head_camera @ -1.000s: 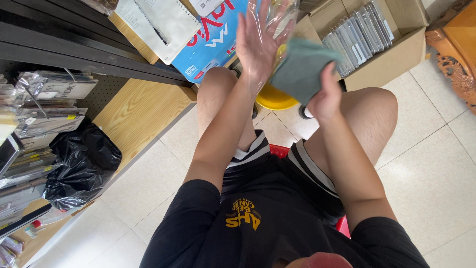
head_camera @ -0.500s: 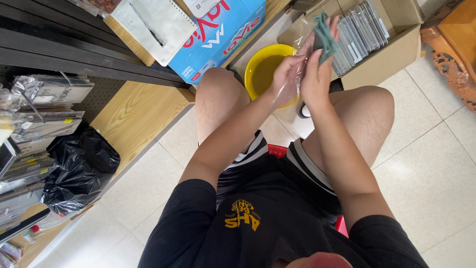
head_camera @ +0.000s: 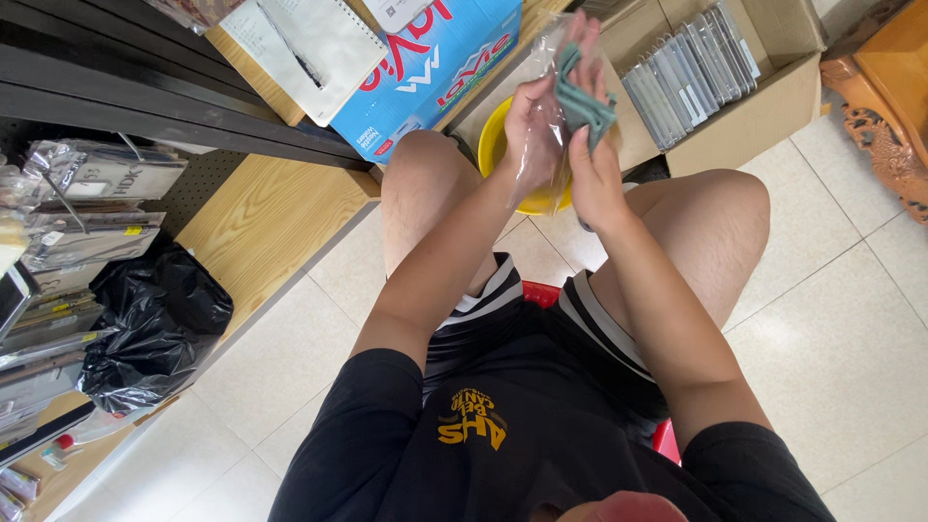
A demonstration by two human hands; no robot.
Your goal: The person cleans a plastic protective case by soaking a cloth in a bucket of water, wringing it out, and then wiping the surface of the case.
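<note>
I sit on a red stool and hold both hands up in front of me. My left hand grips a clear plastic sleeve that hangs down over a yellow bowl on the floor. My right hand pinches a flat teal-green case at the sleeve's upper end; whether the case is partly inside the sleeve I cannot tell.
An open cardboard box of several clear flat packs stands ahead on the right. A blue printed carton and a notebook lie on a wooden shelf at left. A black bag and hanging packets are lower left.
My hands came down from high up with the sleeve and teal case, then closed together. The case now stands upright between my hands at the sleeve's top.
</note>
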